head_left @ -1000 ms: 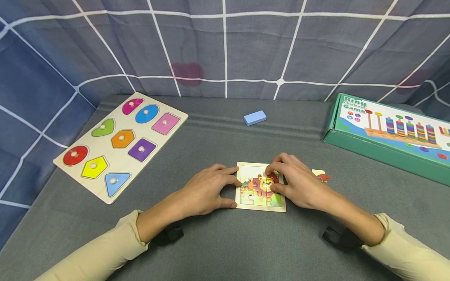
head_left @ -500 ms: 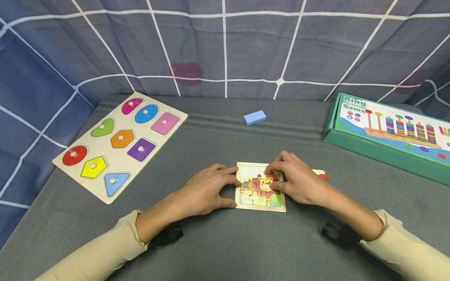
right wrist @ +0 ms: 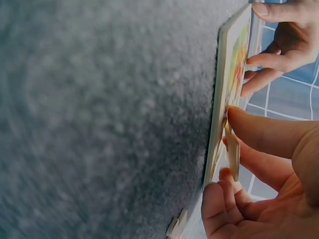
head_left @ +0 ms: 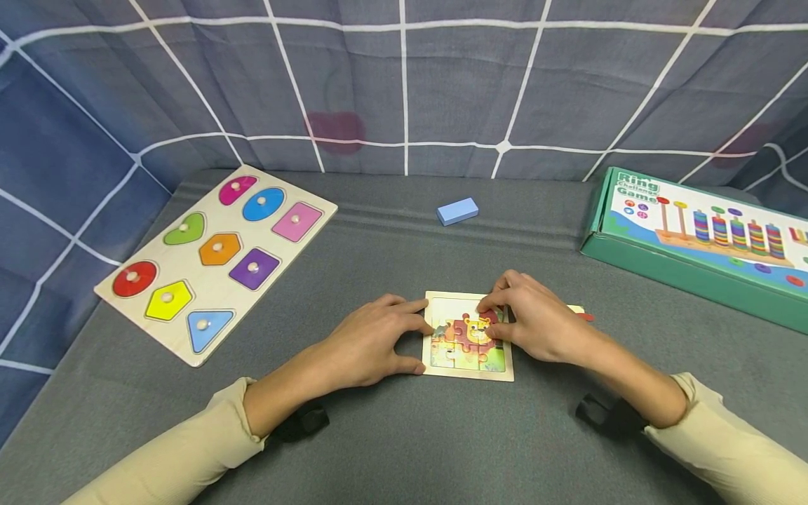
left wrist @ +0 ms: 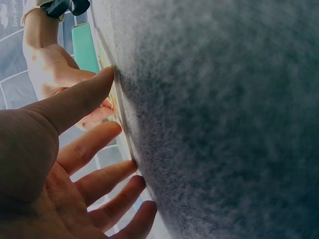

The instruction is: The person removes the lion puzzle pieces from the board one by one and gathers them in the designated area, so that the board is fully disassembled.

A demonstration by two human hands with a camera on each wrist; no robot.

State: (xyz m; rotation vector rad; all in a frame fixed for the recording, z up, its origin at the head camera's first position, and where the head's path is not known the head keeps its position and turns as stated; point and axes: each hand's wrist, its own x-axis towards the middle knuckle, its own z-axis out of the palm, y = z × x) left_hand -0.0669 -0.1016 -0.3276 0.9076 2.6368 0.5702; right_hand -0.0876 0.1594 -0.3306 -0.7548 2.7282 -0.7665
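Observation:
A small wooden jigsaw puzzle board (head_left: pixel 468 375) with a lion picture lies on the grey table. My left hand (head_left: pixel 379 342) touches its left edge with spread, fairly straight thumb and fingers. Over the right side of the board, my right hand (head_left: pixel 538 322) pinches a puzzle piece (right wrist: pixel 233 155) between thumb and fingers. That piece is tilted against the board in the right wrist view, and the hand covers part of it in the head view. The upper-left part of the tray shows bare white. Another puzzle piece (head_left: pixel 576 308) lies on the table, mostly hidden behind the right hand.
A wooden shape board (head_left: pixel 214 263) with knobbed coloured shapes lies at the left. A light blue block (head_left: pixel 457 212) sits beyond the puzzle. At the right is a green Ring Challenge Game box (head_left: pixel 694 242). A dark checked cloth (head_left: pixel 454 84) hangs behind.
My right hand has shifted very slightly, still pinching the piece at the board's right side, and covers more of the loose piece. The left hand has stayed in place.

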